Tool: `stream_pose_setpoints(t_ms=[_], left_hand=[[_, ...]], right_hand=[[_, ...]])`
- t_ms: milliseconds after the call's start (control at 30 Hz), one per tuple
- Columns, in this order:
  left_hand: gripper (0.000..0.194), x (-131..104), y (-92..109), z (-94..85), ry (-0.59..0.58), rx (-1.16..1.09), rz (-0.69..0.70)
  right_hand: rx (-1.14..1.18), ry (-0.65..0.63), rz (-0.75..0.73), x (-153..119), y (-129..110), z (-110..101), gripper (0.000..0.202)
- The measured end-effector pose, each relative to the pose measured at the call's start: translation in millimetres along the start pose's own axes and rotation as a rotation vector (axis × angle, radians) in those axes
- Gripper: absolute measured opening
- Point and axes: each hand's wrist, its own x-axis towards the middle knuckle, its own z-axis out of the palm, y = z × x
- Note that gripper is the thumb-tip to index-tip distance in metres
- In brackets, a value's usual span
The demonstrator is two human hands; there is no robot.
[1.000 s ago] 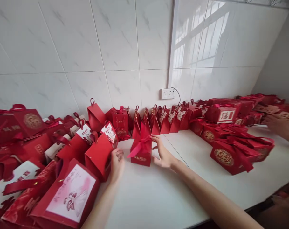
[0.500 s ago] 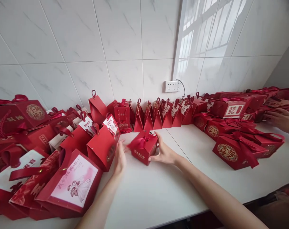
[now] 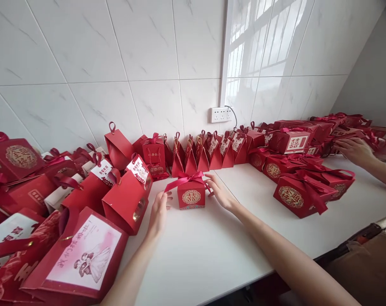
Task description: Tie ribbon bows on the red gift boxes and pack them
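White tabletop (image 3: pixel 193 259), mid-frame: a red double-happiness gift box (image 3: pixel 191 197) sits between the left hand (image 3: pixel 159 216) and slightly nearer right hand (image 3: pixel 222 194), both loosely curved, any pinch on its ribbon (image 3: pixel 190 178) unclear.

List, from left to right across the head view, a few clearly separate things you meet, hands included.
Couple-picture gift box, left hand, small bow-tied gift box, right hand, larger gold-medallion gift box, co-worker's hand.

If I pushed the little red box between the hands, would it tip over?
The little red box probably slides rather than tips, sitting flat and squat. Straight edges suggest stiff card. Its trailing ribbon would likely flop.
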Motion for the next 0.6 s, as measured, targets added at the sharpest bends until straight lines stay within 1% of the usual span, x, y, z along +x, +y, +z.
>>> stream_pose_setpoints(t_ms=[100, 200, 300, 400, 500, 600], left_hand=[[0.057, -2, 2, 2.8, -0.083, -0.046, -0.023], [0.064, -4, 4, 5.2, -0.142, -0.086, -0.061], [0.063, -6, 6, 6.3, -0.217, -0.111, -0.072], [0.061, -10, 9, 5.7, -0.271, -0.144, -0.032], [0.062, -10, 9, 3.9, -0.276, -0.189, 0.01], [0.068, -9, 7, 3.1, -0.228, -0.228, 0.02]], right_hand=[[0.094, -0.09, 0.028, -1, -2, 0, 0.055], [0.182, -0.145, 0.042, -4, -8, 0, 0.057], [0.212, -0.183, 0.032, -8, -13, 3, 0.059], [0.209, -0.195, -0.015, -12, -16, 5, 0.063], [0.195, -0.189, -0.112, -16, -18, 5, 0.059], [0.199, -0.179, -0.158, -17, -20, 4, 0.052]])
